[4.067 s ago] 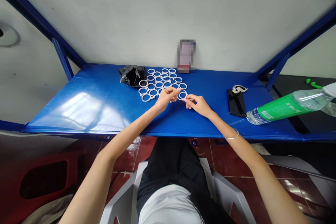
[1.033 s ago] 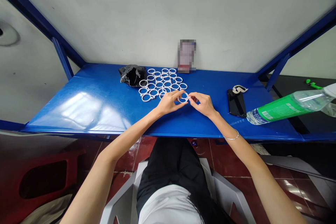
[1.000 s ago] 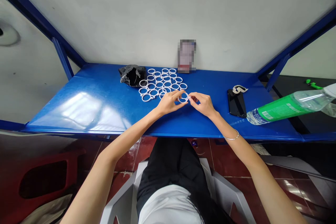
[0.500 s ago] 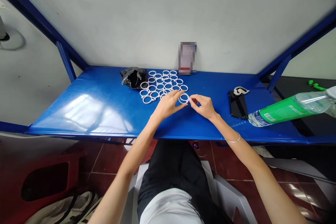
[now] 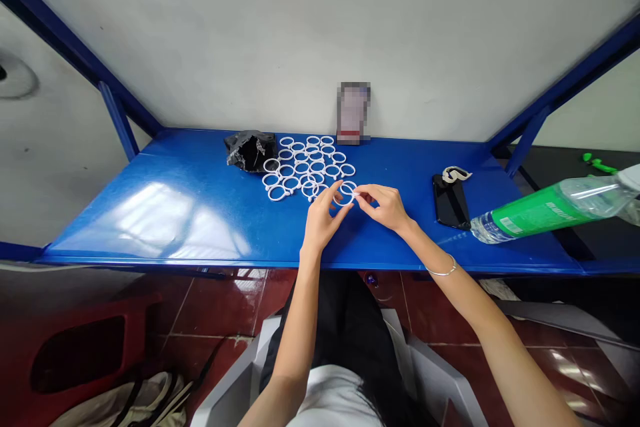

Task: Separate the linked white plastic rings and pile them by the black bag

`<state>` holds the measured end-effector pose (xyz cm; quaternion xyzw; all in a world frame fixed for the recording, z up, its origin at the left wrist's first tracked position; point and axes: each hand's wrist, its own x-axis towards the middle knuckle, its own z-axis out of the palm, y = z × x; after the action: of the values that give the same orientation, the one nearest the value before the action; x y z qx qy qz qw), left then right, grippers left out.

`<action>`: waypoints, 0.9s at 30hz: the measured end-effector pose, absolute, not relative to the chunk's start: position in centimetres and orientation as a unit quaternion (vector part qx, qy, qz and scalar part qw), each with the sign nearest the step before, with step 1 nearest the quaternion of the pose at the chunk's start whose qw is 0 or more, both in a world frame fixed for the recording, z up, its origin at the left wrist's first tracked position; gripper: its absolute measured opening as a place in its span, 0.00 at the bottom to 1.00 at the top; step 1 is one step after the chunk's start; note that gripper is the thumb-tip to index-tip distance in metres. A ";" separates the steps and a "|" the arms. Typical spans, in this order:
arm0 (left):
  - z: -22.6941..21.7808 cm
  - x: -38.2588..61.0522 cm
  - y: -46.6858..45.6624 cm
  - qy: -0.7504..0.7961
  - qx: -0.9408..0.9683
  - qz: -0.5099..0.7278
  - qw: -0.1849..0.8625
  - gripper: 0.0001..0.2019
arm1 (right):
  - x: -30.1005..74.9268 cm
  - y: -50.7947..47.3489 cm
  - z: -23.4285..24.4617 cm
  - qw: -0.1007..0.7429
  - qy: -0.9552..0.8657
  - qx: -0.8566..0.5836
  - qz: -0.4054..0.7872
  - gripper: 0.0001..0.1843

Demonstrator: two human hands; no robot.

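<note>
My right hand (image 5: 381, 203) pinches the small knob of a white plastic ring (image 5: 351, 203) between thumb and fingertips, just above the blue table. My left hand (image 5: 323, 210) is on the ring's left side, thumb low and fingers higher, gripping its rim. Another white ring (image 5: 349, 182) overlaps it just behind; whether the two are joined I cannot tell. Several more white rings with small knobs (image 5: 301, 167) lie flat in a loose cluster beyond my left hand, some overlapping. My left fingers partly cover the nearest ones.
A crumpled black plastic bag (image 5: 250, 151) lies open left of the cluster. A blurred upright box-like thing (image 5: 353, 113) leans on the wall. To the right are a black phone (image 5: 451, 203), a pale coiled strap (image 5: 456, 175) and a green-labelled bottle (image 5: 545, 209). Blue table (image 5: 150, 213) has a front edge near my lap.
My left hand has turned more upright, and its fingers have closed in on the ring's left side. My right hand keeps its pinch. The view has shifted slightly.
</note>
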<state>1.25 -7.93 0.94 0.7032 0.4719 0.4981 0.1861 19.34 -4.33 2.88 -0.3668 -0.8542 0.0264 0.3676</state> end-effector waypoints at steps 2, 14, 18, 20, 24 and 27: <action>0.9 1.3 -7.8 0.466 0.705 0.507 0.169 0.23 | 19.4 -4.3 2.9 0.373 -0.853 -0.364 0.026 0.11; 0.6 1.4 -7.5 0.482 0.708 0.497 0.138 0.22 | 19.4 -4.2 2.7 0.324 -0.858 -0.397 0.045 0.16; 0.8 1.5 -7.5 0.507 0.720 0.454 0.139 0.24 | 19.5 -4.1 2.8 0.310 -0.846 -0.432 0.043 0.18; 1.1 0.9 -7.4 0.515 0.730 0.430 0.129 0.24 | 19.8 -3.8 3.0 0.302 -0.829 -0.470 0.026 0.19; 1.9 -2.0 -6.4 0.530 0.742 0.405 0.067 0.22 | 21.3 -2.9 3.4 0.269 -0.769 -0.579 -0.032 0.18; 2.1 -5.4 -4.7 0.556 0.747 0.363 0.032 0.24 | 22.6 -2.2 3.6 0.248 -0.728 -0.637 -0.061 0.15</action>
<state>-5.36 -4.72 2.07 0.7468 0.5563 0.3630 0.0316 22.60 -2.24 3.60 -0.6365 -0.7277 -0.0610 0.2481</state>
